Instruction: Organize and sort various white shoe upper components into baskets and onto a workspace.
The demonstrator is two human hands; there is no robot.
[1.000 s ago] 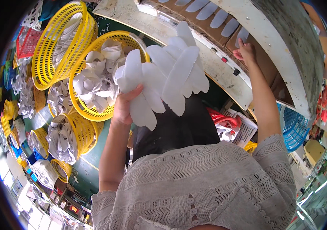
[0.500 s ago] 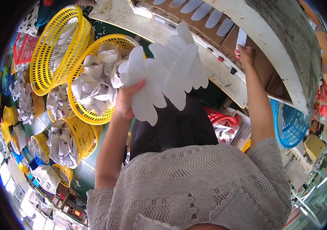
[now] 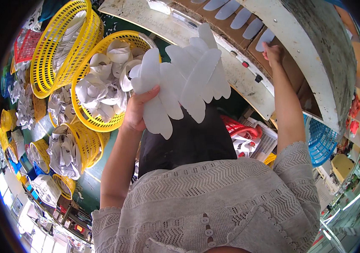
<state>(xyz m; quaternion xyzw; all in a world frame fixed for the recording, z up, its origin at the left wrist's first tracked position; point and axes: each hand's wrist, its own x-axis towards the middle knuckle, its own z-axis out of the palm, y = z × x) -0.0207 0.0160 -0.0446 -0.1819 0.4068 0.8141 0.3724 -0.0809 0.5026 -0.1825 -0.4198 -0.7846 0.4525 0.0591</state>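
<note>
On the brown bed [image 3: 294, 71] of a machine, in the head view, a row of flat, white, sole-shaped pieces [image 3: 239, 17] lies side by side, slanting, between the bed's near edge and the curved white housing [image 3: 312, 52] that overhangs its far edge; the right hand [image 3: 274, 53] reaches over the near edge to the end piece [image 3: 264, 40], the one closest to the bed's right end, with the fingers at its near tip; whether they pinch that piece or merely press on it, I cannot tell; the left hand [image 3: 140, 107], in front of the body, grasps a fanned bundle of similar white pieces [image 3: 169, 90], the thumb lying across the top and the pieces overlapping at various angles; the bundle spreads rightward above the dark-clad lap [image 3: 188, 141], and its upper part covers some of the pale front ledge [image 3: 247, 90] from view; along the bed's near edge sit a red button [image 3: 245, 64] and a black knob [image 3: 258, 78]; left of the bundle stands a round yellow basket [image 3: 80, 111] filled with curled white pieces [image 3: 92, 89]; beyond it, to the upper left, a second yellow basket [image 3: 40, 63] leans, holding stacked white pieces [image 3: 68, 42]; at the right, below the housing's lower corner, there is a blue basket [image 3: 321, 141].
</note>
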